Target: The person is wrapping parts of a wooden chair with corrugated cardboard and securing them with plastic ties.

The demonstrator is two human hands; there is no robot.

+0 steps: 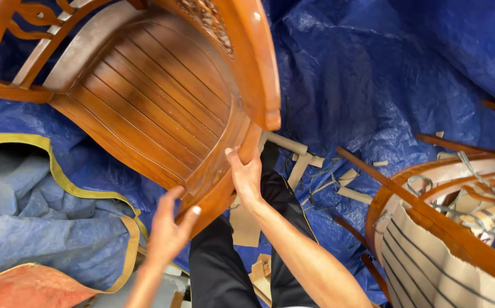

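Over the blue tarp (373, 74), both hands' fingers grip the chair (162, 97) seat's front edge, left hand (168, 231) beside right hand (246, 179), lifting it.

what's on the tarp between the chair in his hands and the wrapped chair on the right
In the head view, cardboard strips and cut strapping lie on the blue tarp there.

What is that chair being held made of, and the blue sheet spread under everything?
The chair looks like solid wood with a glossy reddish-brown varnish: grain lines and light reflections show on its slatted seat. The left hand and right hand grip its front edge. The blue sheet seems to be a plastic tarpaulin, judging by its crinkled, faintly shiny folds.
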